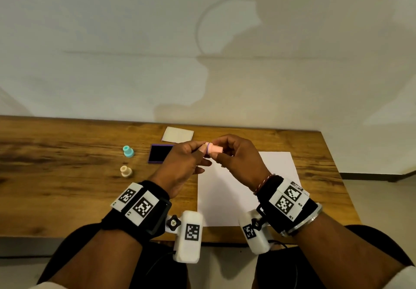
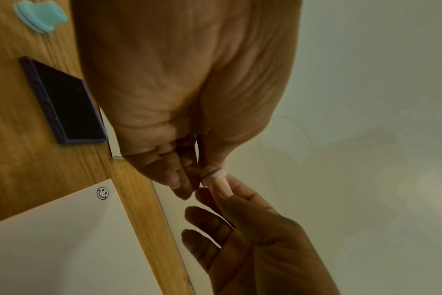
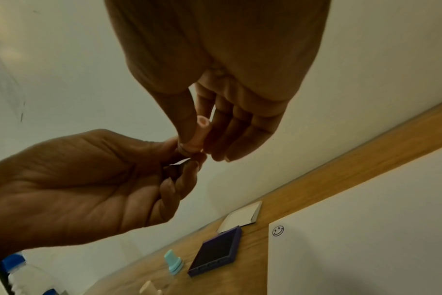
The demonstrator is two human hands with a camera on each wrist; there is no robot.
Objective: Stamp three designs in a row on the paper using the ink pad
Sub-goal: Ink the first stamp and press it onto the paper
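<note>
A pink stamp is held in the air above the table, lying sideways between both hands. My left hand pinches its wide base end, which has a purple ring. My right hand pinches its narrow handle between thumb and fingers. The open purple ink pad lies on the table just left of the hands. White paper lies under the right hand. One smiley print sits near the paper's corner, hidden by the hands in the head view.
A teal stamp and a cream stamp stand left of the ink pad. The pad's pale lid lies behind it. A water bottle with a blue cap stands far left. The wooden table ends at a white wall.
</note>
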